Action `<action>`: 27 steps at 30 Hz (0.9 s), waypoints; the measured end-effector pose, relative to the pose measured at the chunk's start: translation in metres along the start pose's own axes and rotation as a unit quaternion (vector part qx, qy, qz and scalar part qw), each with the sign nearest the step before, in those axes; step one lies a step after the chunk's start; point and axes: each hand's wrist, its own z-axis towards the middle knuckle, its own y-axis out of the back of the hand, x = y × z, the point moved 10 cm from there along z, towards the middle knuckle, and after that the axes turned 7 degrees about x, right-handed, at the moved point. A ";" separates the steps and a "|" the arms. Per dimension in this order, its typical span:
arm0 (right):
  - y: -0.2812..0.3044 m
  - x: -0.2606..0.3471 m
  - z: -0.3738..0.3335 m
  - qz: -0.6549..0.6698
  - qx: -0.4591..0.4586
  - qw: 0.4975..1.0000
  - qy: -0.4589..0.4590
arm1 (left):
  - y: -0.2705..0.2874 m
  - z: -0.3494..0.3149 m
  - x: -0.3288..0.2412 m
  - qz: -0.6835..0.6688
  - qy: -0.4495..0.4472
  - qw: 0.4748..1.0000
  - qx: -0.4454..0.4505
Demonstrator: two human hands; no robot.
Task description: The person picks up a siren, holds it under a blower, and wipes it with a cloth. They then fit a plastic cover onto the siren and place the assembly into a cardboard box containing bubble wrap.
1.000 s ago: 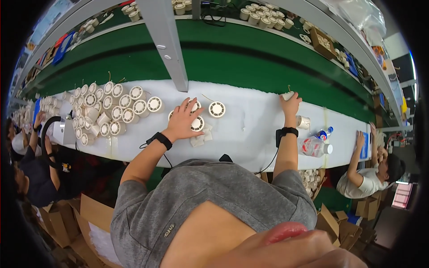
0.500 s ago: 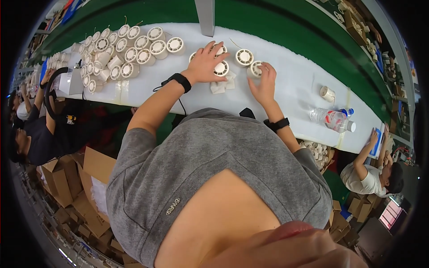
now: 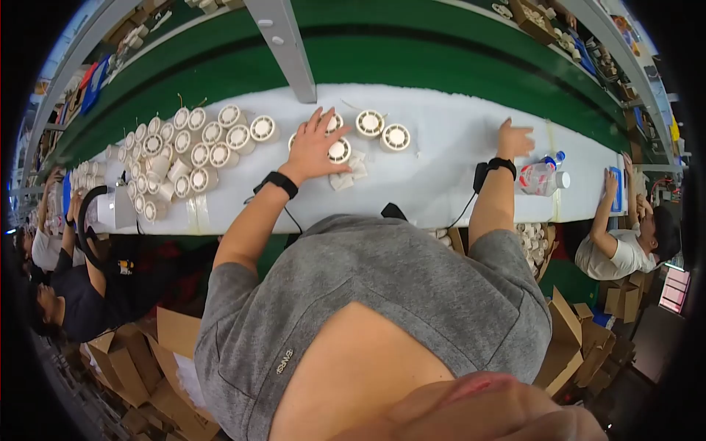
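My left hand (image 3: 318, 148) lies with fingers spread over a small group of white round fan-like parts, touching them; it is open. One part (image 3: 339, 151) shows beside its thumb, and another (image 3: 333, 123) is partly covered by the fingers. Just right of them stand two more such parts, one (image 3: 370, 123) with a thin wire and one (image 3: 396, 137). A crumpled white cloth or tissue (image 3: 348, 173) lies below the left hand. Far to the right, my right hand (image 3: 516, 140) reaches over the table with stretched fingers, above a clear bottle. What lies beneath it is hidden.
A large cluster of the same white parts (image 3: 176, 158) fills the table's left side. A grey metal post (image 3: 287, 55) rises at the back edge. The clear bottle (image 3: 539, 178) lies on its side at right. Co-workers sit at both ends; open cartons (image 3: 129, 364) stand behind me.
My right hand has left the round part beside the group and swung right towards the bottle. The white cylinder near the bottle is no longer visible. My left hand stays on the group; the view has shifted.
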 end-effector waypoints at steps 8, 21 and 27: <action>-0.047 -0.016 0.016 0.019 0.280 0.960 0.020 | 0.058 -0.027 -0.014 -0.098 0.025 0.982 -0.158; 0.065 0.125 -0.264 0.313 0.173 0.751 0.555 | 0.068 -0.154 -0.003 -0.167 0.141 0.928 -0.302; 0.093 0.126 -0.270 0.250 0.204 0.738 0.592 | 0.057 -0.218 0.025 -0.208 0.259 0.895 -0.298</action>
